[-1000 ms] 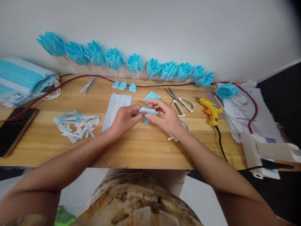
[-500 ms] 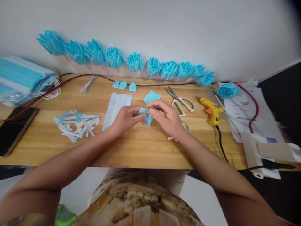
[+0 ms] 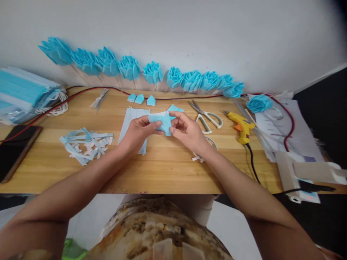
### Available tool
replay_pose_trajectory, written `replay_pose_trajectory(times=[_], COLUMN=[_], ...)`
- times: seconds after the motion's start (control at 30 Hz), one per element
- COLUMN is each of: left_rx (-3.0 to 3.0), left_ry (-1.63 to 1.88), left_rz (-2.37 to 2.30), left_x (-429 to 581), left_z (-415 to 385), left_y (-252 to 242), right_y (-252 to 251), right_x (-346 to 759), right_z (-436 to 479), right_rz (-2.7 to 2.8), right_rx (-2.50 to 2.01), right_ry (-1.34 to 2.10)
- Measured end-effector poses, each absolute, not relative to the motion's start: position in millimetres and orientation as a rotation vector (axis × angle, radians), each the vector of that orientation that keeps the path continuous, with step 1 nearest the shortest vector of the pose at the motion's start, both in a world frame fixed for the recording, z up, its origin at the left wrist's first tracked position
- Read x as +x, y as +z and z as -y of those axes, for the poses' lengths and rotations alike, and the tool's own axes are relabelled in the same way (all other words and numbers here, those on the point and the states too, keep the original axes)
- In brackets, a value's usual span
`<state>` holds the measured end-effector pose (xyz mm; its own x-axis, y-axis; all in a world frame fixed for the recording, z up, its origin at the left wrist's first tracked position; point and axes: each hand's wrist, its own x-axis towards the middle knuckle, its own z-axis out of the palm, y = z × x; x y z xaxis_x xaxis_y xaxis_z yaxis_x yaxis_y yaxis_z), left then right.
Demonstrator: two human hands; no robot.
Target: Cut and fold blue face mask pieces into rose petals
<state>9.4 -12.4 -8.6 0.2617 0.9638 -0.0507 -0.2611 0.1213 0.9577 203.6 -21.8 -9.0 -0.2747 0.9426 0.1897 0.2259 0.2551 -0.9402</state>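
Between my two hands is a blue piece of face-mask fabric (image 3: 162,119), held just above the tabletop. My left hand (image 3: 139,131) pinches its left part, thumb on top. At its right edge, the thumb and fingers of my right hand (image 3: 188,131) grip it. Partly under my left hand lies a pale blue face mask (image 3: 129,121). Just beyond my right hand is another cut blue piece (image 3: 175,108), partly hidden. Several small blue pointed petals (image 3: 139,99) sit farther back.
White-handled scissors (image 3: 207,117) and a yellow glue gun (image 3: 242,126) lie to the right. Blue fabric roses (image 3: 153,73) line the wall. Cut strips (image 3: 86,144), a phone (image 3: 17,151) and packed masks (image 3: 24,90) are left. A red-black cable (image 3: 176,97) runs along the back.
The small, bunched blue fabric in my hands now shows as a wider, flatter piece. My left hand has shifted slightly left, uncovering more of it.
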Motion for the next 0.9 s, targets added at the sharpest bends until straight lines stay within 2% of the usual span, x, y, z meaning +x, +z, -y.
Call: replay_pose_trajectory(times=[0.2, 0.5, 0.9], left_rx=[1.351, 1.891, 1.768], left_ry=[1.061, 0.996, 0.914], left_rz=[-1.013, -1.053, -1.135], left_x=[7.1, 13.7, 8.1], left_z=[16.8, 26.0, 22.9], left_y=[-0.2, -6.2, 0.0], right_y=[1.0, 5.2, -1.3], right_x=[207.6, 200.6, 211.6], right_z=[24.4, 32.8, 18.8], right_rz=[1.743, 1.937, 1.438], right_rx=[-1.072, -0.992, -1.106], right_ry=[1.013, 0.554, 0.95])
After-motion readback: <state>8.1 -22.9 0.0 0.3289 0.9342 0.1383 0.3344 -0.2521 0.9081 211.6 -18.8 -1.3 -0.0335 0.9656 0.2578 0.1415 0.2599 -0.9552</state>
